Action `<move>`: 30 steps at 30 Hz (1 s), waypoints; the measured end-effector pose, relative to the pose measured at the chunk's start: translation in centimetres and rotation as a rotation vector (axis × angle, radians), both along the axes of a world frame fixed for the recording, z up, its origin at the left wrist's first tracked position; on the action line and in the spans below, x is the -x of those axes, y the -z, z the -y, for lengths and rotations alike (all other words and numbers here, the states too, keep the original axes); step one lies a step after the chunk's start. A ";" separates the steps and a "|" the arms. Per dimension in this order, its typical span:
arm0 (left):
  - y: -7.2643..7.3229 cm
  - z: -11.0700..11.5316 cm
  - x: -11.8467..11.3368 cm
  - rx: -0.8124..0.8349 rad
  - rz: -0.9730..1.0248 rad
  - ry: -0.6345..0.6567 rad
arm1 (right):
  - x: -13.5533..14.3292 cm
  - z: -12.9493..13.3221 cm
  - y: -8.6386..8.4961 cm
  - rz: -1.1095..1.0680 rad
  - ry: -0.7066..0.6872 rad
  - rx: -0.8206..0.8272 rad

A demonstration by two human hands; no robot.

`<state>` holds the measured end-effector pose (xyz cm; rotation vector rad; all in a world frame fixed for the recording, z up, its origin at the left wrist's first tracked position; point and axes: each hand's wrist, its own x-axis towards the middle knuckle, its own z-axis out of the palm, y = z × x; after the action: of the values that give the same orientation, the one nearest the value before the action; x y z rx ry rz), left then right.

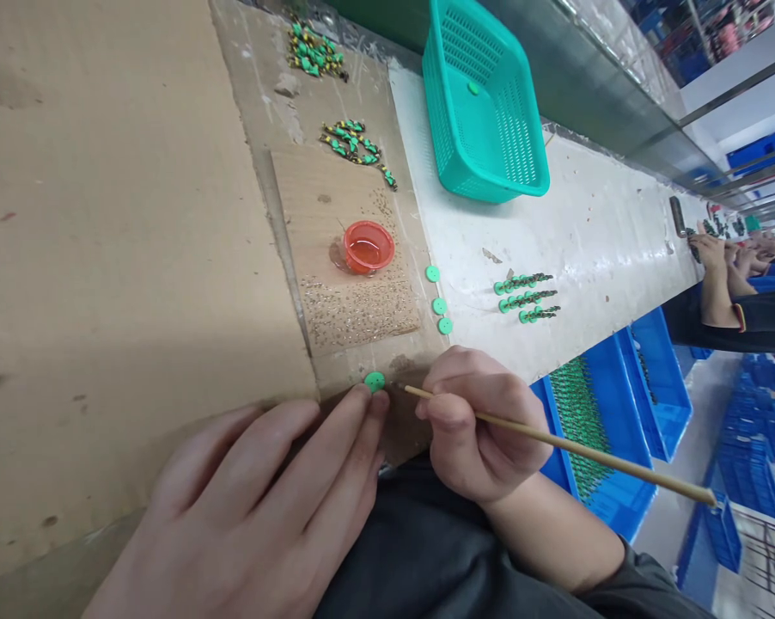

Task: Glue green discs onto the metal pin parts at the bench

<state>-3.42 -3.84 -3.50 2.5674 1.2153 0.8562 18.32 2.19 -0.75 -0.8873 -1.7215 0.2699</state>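
My left hand (265, 507) reaches in from the bottom with its fingers stretched forward. Two of its fingertips pinch the near edge of a small green disc with tiny holes (375, 381), at the edge of the cardboard. In my right hand (481, 421) is a thin bamboo stick (594, 458), gripped between thumb and fingers, its fine tip pointing left, just short of the disc. Beyond my hands stands a small red cup (369, 247) of clear liquid. To its right, three green discs (439, 305) lie in a line along the cardboard's edge.
A teal basket (448, 129) with one disc inside stands at the back. Green-and-yellow pieces (315, 52) lie piled nearby. Rows of discs with dark pieces (522, 297) lie on the white table. Blue bins (625, 413) stand at right; other people's hands (710, 249) work farther along.
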 end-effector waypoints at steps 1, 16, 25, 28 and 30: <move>0.0 0.0 0.0 0.005 -0.004 -0.012 | 0.0 0.0 0.1 -0.024 0.021 0.009; -4.7 -2.1 -0.5 -0.057 -0.271 0.064 | -3.3 3.3 -1.0 -0.313 0.070 0.136; -6.5 -3.9 2.6 -0.026 -0.450 0.186 | -4.4 6.3 -1.3 -0.367 0.079 0.192; -7.8 -4.2 8.2 0.072 -0.463 -0.193 | -4.8 7.2 -1.2 -0.380 0.088 0.278; -9.3 -5.0 13.3 0.138 -0.468 -0.541 | -5.1 7.6 -1.0 -0.395 0.103 0.368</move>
<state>-16.73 1.16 5.82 2.4255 2.0783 0.2141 23.42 -5.39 0.28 -1.1008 -1.2749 0.6621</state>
